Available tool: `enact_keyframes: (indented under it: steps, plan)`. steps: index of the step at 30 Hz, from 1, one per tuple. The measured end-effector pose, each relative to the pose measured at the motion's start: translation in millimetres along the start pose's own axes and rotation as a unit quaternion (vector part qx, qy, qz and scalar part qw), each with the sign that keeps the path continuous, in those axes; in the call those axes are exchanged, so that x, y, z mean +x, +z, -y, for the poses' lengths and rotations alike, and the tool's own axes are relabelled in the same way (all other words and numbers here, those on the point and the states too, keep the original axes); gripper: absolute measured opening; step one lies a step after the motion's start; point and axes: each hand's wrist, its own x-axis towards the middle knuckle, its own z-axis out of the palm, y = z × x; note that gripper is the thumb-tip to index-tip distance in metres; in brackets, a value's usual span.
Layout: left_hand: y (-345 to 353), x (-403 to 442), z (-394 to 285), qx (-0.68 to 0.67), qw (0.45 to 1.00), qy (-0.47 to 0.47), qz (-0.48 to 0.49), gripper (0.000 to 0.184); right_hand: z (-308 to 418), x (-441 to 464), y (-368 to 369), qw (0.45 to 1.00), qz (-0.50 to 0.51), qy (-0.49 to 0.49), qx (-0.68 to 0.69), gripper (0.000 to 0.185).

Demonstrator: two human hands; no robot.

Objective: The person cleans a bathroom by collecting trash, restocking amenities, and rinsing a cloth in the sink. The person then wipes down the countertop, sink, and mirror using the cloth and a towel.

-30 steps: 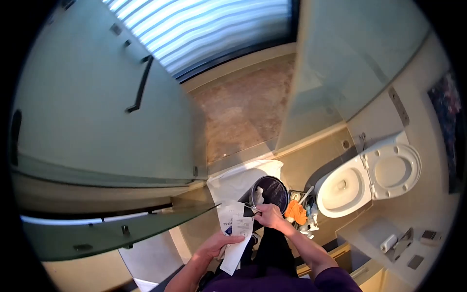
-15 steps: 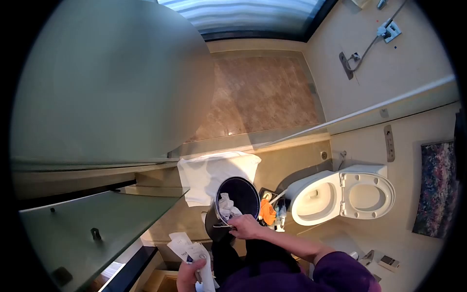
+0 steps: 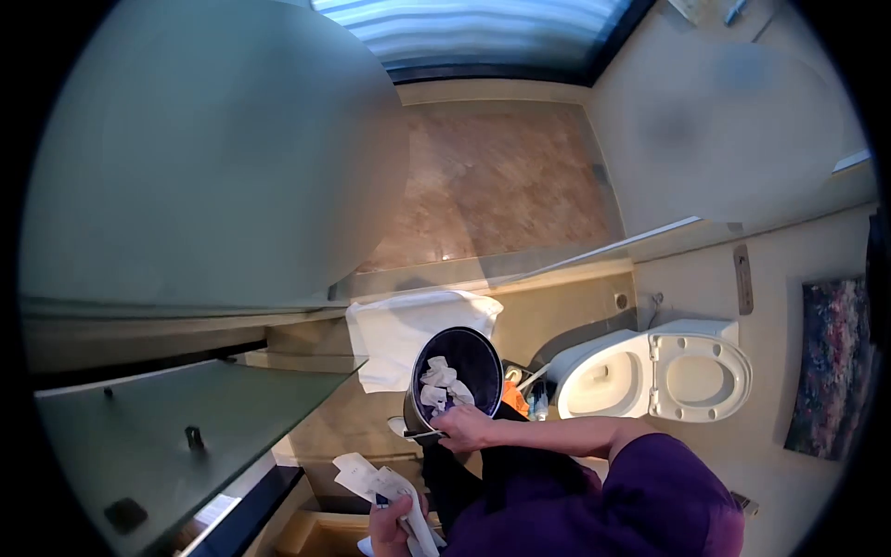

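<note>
My right hand (image 3: 463, 428) grips the near rim of a dark, round trash bin (image 3: 486, 364), fingers closed over its edge. Tilted so that its mouth faces up toward me, the bin shows crumpled white paper (image 3: 439, 373) inside. At the lower left, my left hand (image 3: 390, 522) is closed around white paper wrappers (image 3: 379, 479), some with small dark print. The wrappers hang apart from the bin. A white towel (image 3: 390, 343) lies on the floor just beyond the bin.
To the right stands a toilet (image 3: 608, 381) with its lid up. An orange cloth (image 3: 513, 399) and bottles sit between it and the bin. A glass door (image 3: 186, 427) juts in from the left, near a wooden drawer (image 3: 320, 534). Frosted glass (image 3: 204, 158) fills the upper left.
My left hand has shifted slightly right with the wrappers. The bin is tipped a little more toward me, and the paper inside has shifted. My right hand keeps its hold on the rim.
</note>
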Motion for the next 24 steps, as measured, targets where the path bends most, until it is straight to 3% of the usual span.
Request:
enact_keyframes:
  steps: [2,6,8,9,12,14,15,17,20,24]
  plan:
    - [-5,-15,15,-0.045,0.996,0.073,-0.005,0.028,8,0,5,0.997,0.044,-0.048,-0.051,0.025]
    - [-33,-52,35,-0.064,0.994,0.045,-0.075,0.033,39,14,18,0.984,0.122,-0.106,-0.079,0.034]
    - [-37,-69,50,-0.081,0.988,0.083,-0.1,0.032,56,18,27,0.968,0.152,-0.149,-0.129,0.036]
    - [-33,-78,53,-0.099,0.983,0.089,-0.127,0.031,55,23,35,0.95,0.138,-0.244,-0.138,0.036]
    - [-44,-122,59,0.003,0.962,0.183,-0.202,0.037,72,31,70,0.92,0.16,-0.329,-0.137,0.036]
    - [-78,-132,96,0.048,0.936,0.288,-0.199,0.04,94,27,90,0.901,0.19,-0.363,-0.145,0.036]
    - [-74,-136,98,-0.018,0.96,0.188,-0.208,0.042,105,24,95,0.889,0.206,-0.381,-0.148,0.036]
    - [-81,-140,108,-0.207,0.932,0.247,-0.168,0.044,136,34,111,0.924,0.267,-0.224,-0.159,0.037]
    - [-105,-155,132,-0.316,0.883,0.311,-0.155,0.049,155,55,147,0.913,0.304,-0.259,-0.082,0.03]
    - [-182,-206,175,-0.384,0.835,0.355,-0.171,0.049,223,71,231,0.903,0.329,-0.25,-0.117,0.033]
